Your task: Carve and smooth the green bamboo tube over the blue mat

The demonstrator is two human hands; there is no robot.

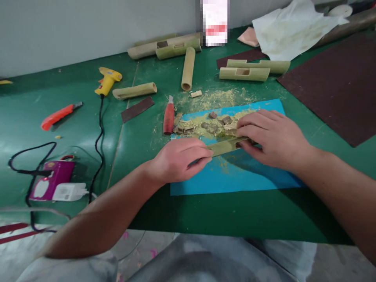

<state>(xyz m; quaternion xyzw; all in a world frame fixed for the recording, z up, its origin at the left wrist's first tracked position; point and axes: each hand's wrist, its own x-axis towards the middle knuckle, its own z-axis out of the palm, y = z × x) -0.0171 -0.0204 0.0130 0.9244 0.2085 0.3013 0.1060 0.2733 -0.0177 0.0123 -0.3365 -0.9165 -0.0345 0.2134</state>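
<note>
A green bamboo tube [223, 147] lies across the space between my two hands, over a blue sheet [188, 186]. My left hand [185, 157] is closed round its left end. Toward the other end, my right hand [266, 135] grips it, with the thumb underneath near a dark notch cut in the tube. Whether the right fingers hold a small tool as well is hidden. Just beyond the tube lie bamboo chips and shavings [211, 127]. A red-handled chisel [169, 117] rests left of that pile, blade pointing away from me.
Several cut bamboo tubes [188, 68] lie toward the back. On the left are a yellow hot glue gun [107, 80], an orange utility knife [60, 116] and a purple power strip [55, 178] with cords. Brown sandpaper [337, 86] and white cloth [293, 29] lie at right.
</note>
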